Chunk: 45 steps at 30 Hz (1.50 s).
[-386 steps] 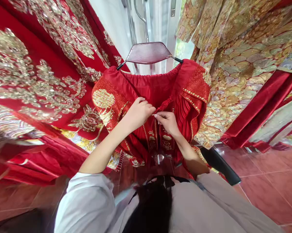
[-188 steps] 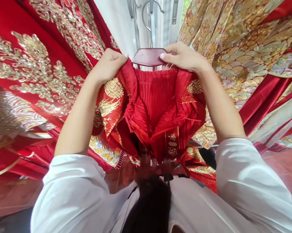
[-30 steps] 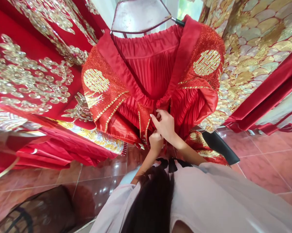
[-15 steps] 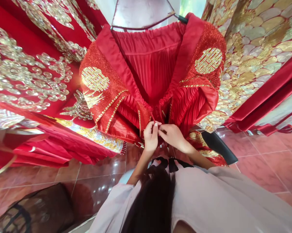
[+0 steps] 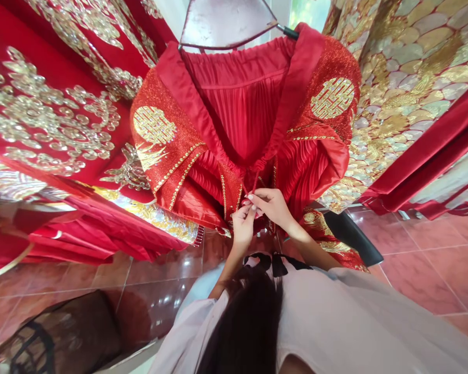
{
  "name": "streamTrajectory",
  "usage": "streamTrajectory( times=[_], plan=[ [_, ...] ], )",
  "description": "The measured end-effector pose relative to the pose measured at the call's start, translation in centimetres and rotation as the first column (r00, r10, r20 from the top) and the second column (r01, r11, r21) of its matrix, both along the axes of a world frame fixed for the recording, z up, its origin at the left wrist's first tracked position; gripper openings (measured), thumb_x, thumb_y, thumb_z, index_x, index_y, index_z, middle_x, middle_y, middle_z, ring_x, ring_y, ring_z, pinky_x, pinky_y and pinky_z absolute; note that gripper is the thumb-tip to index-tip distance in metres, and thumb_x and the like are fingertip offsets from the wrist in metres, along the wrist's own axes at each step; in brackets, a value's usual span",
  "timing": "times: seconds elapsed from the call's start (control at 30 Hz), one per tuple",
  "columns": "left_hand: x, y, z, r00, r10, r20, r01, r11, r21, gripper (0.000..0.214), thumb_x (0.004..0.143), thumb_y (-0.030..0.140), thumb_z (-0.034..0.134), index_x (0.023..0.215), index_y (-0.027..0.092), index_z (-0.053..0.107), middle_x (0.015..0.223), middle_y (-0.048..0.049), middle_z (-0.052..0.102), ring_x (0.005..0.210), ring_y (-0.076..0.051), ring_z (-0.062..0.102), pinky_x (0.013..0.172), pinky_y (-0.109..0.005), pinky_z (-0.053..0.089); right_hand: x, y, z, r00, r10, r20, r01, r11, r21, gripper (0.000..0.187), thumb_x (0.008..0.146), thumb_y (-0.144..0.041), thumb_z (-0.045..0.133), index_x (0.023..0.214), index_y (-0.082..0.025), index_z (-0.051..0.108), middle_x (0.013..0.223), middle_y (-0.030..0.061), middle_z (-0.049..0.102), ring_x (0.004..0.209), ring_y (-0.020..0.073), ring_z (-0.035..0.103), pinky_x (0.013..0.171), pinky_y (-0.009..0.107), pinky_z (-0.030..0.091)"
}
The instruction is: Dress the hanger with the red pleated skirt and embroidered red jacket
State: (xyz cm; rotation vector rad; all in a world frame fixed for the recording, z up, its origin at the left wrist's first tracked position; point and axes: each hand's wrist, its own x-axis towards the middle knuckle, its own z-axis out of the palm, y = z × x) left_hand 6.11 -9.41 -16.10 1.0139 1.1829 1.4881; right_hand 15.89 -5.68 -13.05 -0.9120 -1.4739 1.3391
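Note:
In front of me a red pleated skirt (image 5: 243,117) with an elastic waistband hangs from a hanger (image 5: 290,32). Gold round emblems and rows of gold beads trim its glittery panels. A thin red drawstring (image 5: 254,181) comes down from the front of the waistband to my fingers. My left hand (image 5: 243,223) is closed in a pinch low on the cord. Just above and touching it, my right hand (image 5: 271,209) pinches the cord too, thumb against fingers. The cord's ends are partly hidden by my fingers.
Red cloth with clear beadwork (image 5: 58,119) hangs at the left, and gold scale-patterned cloth (image 5: 424,67) at the right. A brown bag (image 5: 74,332) sits on the tiled floor (image 5: 159,306) at lower left. A black flat object (image 5: 352,236) lies beyond my right forearm.
My right hand has risen slightly above my left, which has dropped a little. More of the red drawstring now shows above my fingers.

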Motion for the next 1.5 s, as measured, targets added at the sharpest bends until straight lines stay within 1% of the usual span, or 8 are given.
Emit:
streamTrajectory(
  times=[0.2,0.37,0.53,0.83,1.03,1.17,1.3,1.5],
  plan=[
    [-1.1,-0.5,0.9,1.0,0.007,0.001,-0.007,0.999,0.037,0.034,0.071,0.045,0.073,0.085,0.013,0.071,0.086,-0.0084,0.069,0.079,-0.018,0.066,0.075,-0.029,0.054,0.3,-0.8,0.1,0.979,-0.143,-0.148,0.142,0.99,-0.015,0.027,0.072,-0.04,0.068,0.071,-0.013,0.065,0.067,0.0029,0.065,0.061,0.0107,0.062,0.057,0.019,0.05],
    [-1.8,0.3,1.2,0.951,0.269,-0.153,-0.232,0.946,0.224,0.037,0.082,0.044,0.063,0.107,0.016,0.069,0.102,-0.0097,0.066,0.09,-0.016,0.064,0.082,-0.027,0.053,0.5,-1.1,-0.1,0.969,-0.23,-0.084,0.233,0.972,0.022,0.021,0.076,-0.033,0.065,0.074,-0.013,0.067,0.07,0.004,0.067,0.064,0.0113,0.063,0.061,0.02,0.051],
    [-1.7,1.8,2.6,0.93,0.259,-0.259,-0.145,0.91,0.389,0.025,0.081,0.036,0.066,0.093,0.015,0.073,0.09,-0.007,0.066,0.077,-0.012,0.063,0.07,-0.022,0.052,0.4,-1.2,0.0,0.984,-0.144,-0.105,0.145,0.989,0.0,0.022,0.076,-0.035,0.065,0.075,-0.013,0.065,0.067,0.0028,0.065,0.059,0.0104,0.063,0.06,0.02,0.052],
    [-0.9,2.0,3.3,0.913,0.305,-0.272,-0.18,0.897,0.403,0.011,0.074,0.027,0.071,0.073,0.017,0.067,0.077,-0.0026,0.058,0.068,-0.011,0.056,0.063,-0.022,0.047,0.2,-1.2,-0.1,0.992,-0.107,-0.069,0.106,0.994,-0.032,0.025,0.077,-0.037,0.062,0.073,-0.013,0.063,0.064,0.0023,0.063,0.052,0.0086,0.058,0.053,0.018,0.049],
    [-1.1,3.4,3.3,0.943,0.293,-0.158,-0.228,0.914,0.334,0.027,0.071,0.017,0.064,0.095,0.019,0.052,0.084,-0.0006,0.051,0.074,-0.011,0.054,0.07,-0.022,0.046,0.1,-1.1,0.1,0.996,-0.069,0.064,0.063,0.994,0.087,0.019,0.081,-0.027,0.055,0.07,-0.013,0.062,0.065,0.002,0.063,0.053,0.0082,0.059,0.055,0.017,0.046],
    [-2.0,3.9,3.1,0.849,0.378,-0.369,-0.227,0.892,0.392,0.016,0.072,0.022,0.063,0.087,0.016,0.063,0.096,-0.0054,0.05,0.092,-0.017,0.053,0.087,-0.03,0.043,0.0,-1.1,0.2,0.992,-0.087,0.091,0.077,0.991,0.112,0.021,0.082,-0.027,0.054,0.068,-0.013,0.061,0.064,0.002,0.062,0.053,0.008,0.059,0.056,0.017,0.046],
    [-3.0,4.0,3.3,0.901,0.225,-0.372,-0.108,0.945,0.309,0.014,0.07,0.03,0.069,0.069,0.016,0.066,0.089,-0.0054,0.053,0.096,-0.019,0.052,0.091,-0.031,0.04,0.0,-1.0,0.2,0.994,-0.084,0.063,0.08,0.995,0.066,0.022,0.08,-0.031,0.057,0.068,-0.012,0.06,0.063,0.0023,0.062,0.051,0.0078,0.058,0.054,0.017,0.046],
    [-4.8,3.8,2.9,0.996,-0.093,0.003,0.092,0.992,0.09,0.024,0.062,0.036,0.075,0.065,0.016,0.063,0.082,-0.0032,0.057,0.076,-0.013,0.056,0.074,-0.024,0.046,0.1,-1.0,0.4,0.999,-0.042,0.001,0.042,0.999,-0.031,0.031,0.076,-0.042,0.061,0.067,-0.012,0.059,0.062,0.0033,0.062,0.049,0.008,0.057,0.049,0.017,0.045]
  ],
)
